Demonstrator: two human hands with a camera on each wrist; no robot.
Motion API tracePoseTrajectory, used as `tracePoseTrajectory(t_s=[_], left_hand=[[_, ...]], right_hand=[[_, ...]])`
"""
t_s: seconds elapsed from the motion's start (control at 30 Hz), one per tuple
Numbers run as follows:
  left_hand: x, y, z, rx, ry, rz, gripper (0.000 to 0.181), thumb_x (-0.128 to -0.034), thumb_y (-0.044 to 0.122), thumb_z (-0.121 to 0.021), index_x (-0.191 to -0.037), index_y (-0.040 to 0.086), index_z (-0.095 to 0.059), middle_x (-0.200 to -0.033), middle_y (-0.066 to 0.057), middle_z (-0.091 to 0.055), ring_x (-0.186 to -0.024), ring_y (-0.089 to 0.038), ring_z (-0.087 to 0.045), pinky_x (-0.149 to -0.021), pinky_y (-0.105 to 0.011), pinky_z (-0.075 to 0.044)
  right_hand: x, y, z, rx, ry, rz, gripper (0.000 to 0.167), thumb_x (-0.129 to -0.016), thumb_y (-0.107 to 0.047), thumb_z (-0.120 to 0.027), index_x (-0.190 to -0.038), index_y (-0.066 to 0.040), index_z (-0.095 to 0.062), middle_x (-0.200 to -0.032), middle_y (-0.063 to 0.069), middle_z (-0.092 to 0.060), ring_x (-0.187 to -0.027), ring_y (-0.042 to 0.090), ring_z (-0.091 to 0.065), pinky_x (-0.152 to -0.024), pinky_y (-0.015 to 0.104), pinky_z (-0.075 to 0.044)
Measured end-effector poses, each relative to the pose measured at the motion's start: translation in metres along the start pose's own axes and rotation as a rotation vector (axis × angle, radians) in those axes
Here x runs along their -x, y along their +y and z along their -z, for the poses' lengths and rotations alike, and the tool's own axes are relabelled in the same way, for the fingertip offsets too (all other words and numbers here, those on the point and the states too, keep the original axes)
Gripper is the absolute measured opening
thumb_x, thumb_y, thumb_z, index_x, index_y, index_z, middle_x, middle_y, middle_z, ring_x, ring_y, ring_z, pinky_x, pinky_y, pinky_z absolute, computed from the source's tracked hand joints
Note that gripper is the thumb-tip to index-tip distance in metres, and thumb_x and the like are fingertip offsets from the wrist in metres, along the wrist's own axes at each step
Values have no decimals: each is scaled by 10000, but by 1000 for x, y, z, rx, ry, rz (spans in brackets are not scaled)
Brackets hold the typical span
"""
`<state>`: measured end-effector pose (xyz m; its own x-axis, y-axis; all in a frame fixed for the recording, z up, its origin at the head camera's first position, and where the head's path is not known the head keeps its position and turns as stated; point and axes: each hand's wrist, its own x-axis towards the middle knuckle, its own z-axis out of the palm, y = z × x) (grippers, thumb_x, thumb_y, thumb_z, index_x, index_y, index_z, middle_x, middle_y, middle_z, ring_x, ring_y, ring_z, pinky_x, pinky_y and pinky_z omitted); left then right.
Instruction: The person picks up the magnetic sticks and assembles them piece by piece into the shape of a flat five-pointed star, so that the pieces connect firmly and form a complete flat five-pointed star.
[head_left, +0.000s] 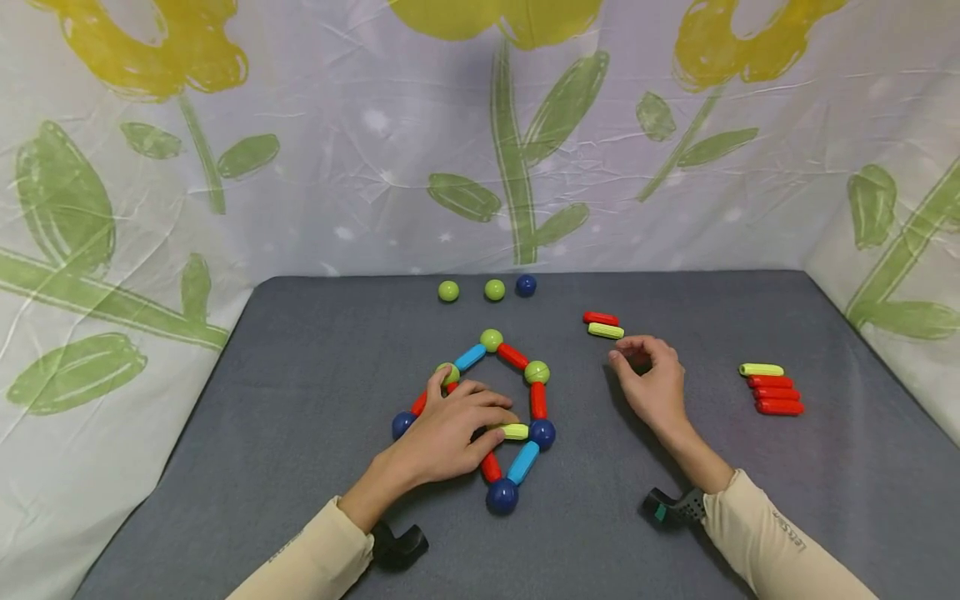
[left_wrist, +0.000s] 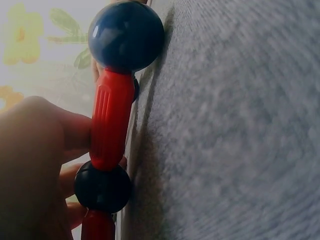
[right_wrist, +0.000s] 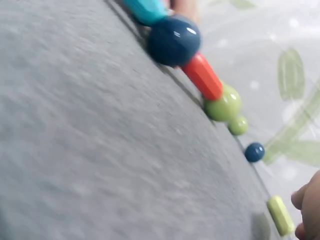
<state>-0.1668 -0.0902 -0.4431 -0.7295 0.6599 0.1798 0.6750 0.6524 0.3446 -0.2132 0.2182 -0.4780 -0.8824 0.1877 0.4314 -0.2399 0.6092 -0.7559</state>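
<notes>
Stick-and-ball shape (head_left: 539, 402) lies around the picture's lower centre, where the left hand (head_left: 453, 425) pinches its yellow stick (head_left: 516, 432), probably to steady the joints, while the right hand (head_left: 654, 382), fingers parted and empty, hovers near loose sticks (head_left: 605, 331) seemingly set within reach right of centre.

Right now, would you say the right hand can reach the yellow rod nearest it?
Probably yes: the right hand is close beside the yellow rod, and nothing visible lies between them.
</notes>
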Motion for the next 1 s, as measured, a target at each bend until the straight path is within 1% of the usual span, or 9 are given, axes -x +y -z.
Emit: tracePoseTrajectory(t_s=[0.1, 0.23, 0.33, 0.4, 0.57, 0.7, 0.8, 0.87, 1.0], left_hand=[[0, 1, 0, 11, -1, 9, 234, -1002, 281, -603, -1184, 277, -750, -1326, 77, -682, -1304, -163, -536, -1178, -692, -36], [-1, 2, -1, 16, -9, 25, 236, -1001, 289, -593, -1175, 282, -752, -1333, 83, -678, -1312, -161, -527, -1179, -688, -27], [-1, 2, -1, 10, -13, 30, 234, -1000, 294, -590, -1168, 283, -753, -1332, 87, -678, -1313, -160, -526, -1179, -685, -28], [-1, 2, -1, 5, -9, 29, 229, -997, 294, -592, -1158, 283, -755, -1326, 88, -681, -1308, -159, -528, -1178, -685, -33], [-1, 2, -1, 0, -3, 30, 234, -994, 288, -591, -1160, 285, -755, -1323, 93, -683, -1297, -151, -529, -1174, -680, -38], [-1, 1, -1, 6, -17, 37, 240, -998, 292, -580, -1164, 294, -753, -1334, 100, -676, -1301, -141, -519, -1178, -660, -22], [-1, 1, -1, 10, -18, 40, 230, -994, 297, -586, -1149, 300, -754, -1329, 103, -676, -1301, -137, -518, -1180, -655, -18], [-1, 1, -1, 11, -8, 35, 218, -988, 298, -597, -1138, 297, -755, -1318, 101, -682, -1295, -141, -525, -1177, -662, -26], [-1, 1, -1, 12, 9, 28, 200, -972, 290, -612, -1112, 294, -754, -1302, 94, -688, -1283, -149, -535, -1173, -672, -38]], right_hand=[[-5, 7, 5, 63, -35, 22, 357, -890, -102, -756, -1223, -13, -663, -1186, 232, -629, -1053, 372, -476, -880, 488, -267], [-6, 11, 10, 164, -200, 137, 610, -931, -177, -727, -1484, -60, -495, -1506, 283, -439, -1265, 487, -356, -888, 607, -226], [-6, 12, 11, 224, -319, 206, 676, -969, -231, -681, -1560, -76, -393, -1618, 271, -313, -1383, 517, -283, -938, 642, -206], [-6, 13, 11, 248, -356, 225, 656, -984, -249, -662, -1560, -83, -397, -1630, 247, -308, -1413, 499, -273, -979, 649, -191], [-7, 13, 9, 237, -274, 239, 505, -955, -199, -708, -1420, -58, -571, -1453, 228, -522, -1263, 461, -409, -940, 612, -242], [-8, 13, 7, 167, -139, 221, 291, -896, -108, -768, -1171, -34, -704, -1174, 199, -672, -1050, 392, -501, -829, 518, -249], [-8, 12, 7, 121, -80, 192, 168, -858, -60, -797, -1005, -27, -721, -1012, 179, -711, -936, 340, -521, -804, 463, -226], [-8, 11, 7, 105, -80, 170, 169, -843, -38, -804, -984, -22, -713, -959, 169, -719, -897, 315, -523, -808, 447, -217], [-7, 11, 7, 131, -143, 166, 245, -851, -36, -787, -1085, -9, -719, -933, 151, -712, -863, 285, -511, -800, 430, -206]])
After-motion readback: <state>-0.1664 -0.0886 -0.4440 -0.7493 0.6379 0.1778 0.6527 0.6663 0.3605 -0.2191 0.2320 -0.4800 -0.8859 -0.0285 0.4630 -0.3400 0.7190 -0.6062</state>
